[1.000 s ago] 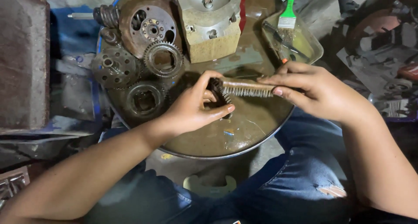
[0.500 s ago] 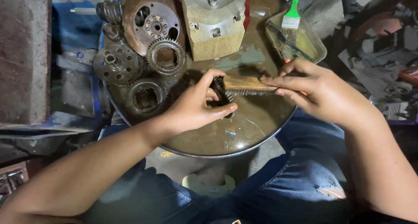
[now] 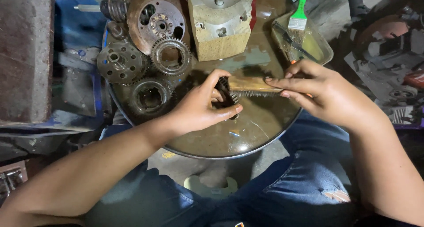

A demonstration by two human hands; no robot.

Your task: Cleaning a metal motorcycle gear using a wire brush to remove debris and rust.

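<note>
Knees in torn blue jeans [image 3: 309, 196] fill the near edge, both forearms cut off by the frame. Over a round pan of brown liquid [image 3: 247, 134], the left hand [image 3: 198, 107] curls closed around a small dark gear [image 3: 227, 96], which its fingers largely hide. The right hand [image 3: 327, 92] pinches the handle of a wire brush [image 3: 254, 86], bristles down and touching the gear; the handle's far end is covered by the fingers. Beyond, greasy gears [image 3: 170, 57] and a rusty disc [image 3: 154, 21] sit stacked at the pan's left. A tan metal housing [image 3: 221, 28] and a green-handled paintbrush [image 3: 299, 15] run out of frame at top.
</note>
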